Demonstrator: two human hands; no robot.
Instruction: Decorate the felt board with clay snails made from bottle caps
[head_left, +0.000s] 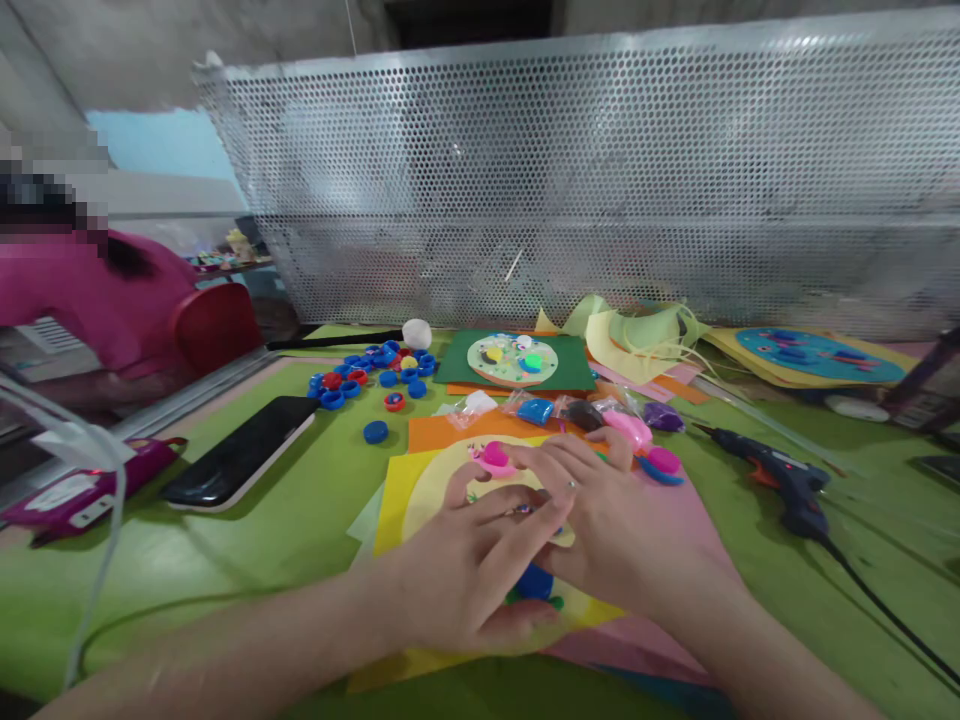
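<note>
My left hand (472,560) and my right hand (600,500) meet over a pale yellow paper disc (427,490) on a yellow sheet (390,570). The fingers of both hands are stretched and spread, and they overlap near the middle. Anything small between the fingertips is hidden. A pink clay piece (496,455) sits on the disc beyond my fingers. Below my hands, a blue clay lump (534,582) with green bits shows partly. Beside my right hand lie another pink round piece (664,460) and a blue curved piece (658,474).
Bagged clay (628,428) and a decorated disc on green card (442,360) lie beyond the sheet. Several bottle caps (376,432) and a phone (244,455) are left, with a power strip (90,490). A glue gun (780,480) lies right. A person (142,290) sits far left.
</note>
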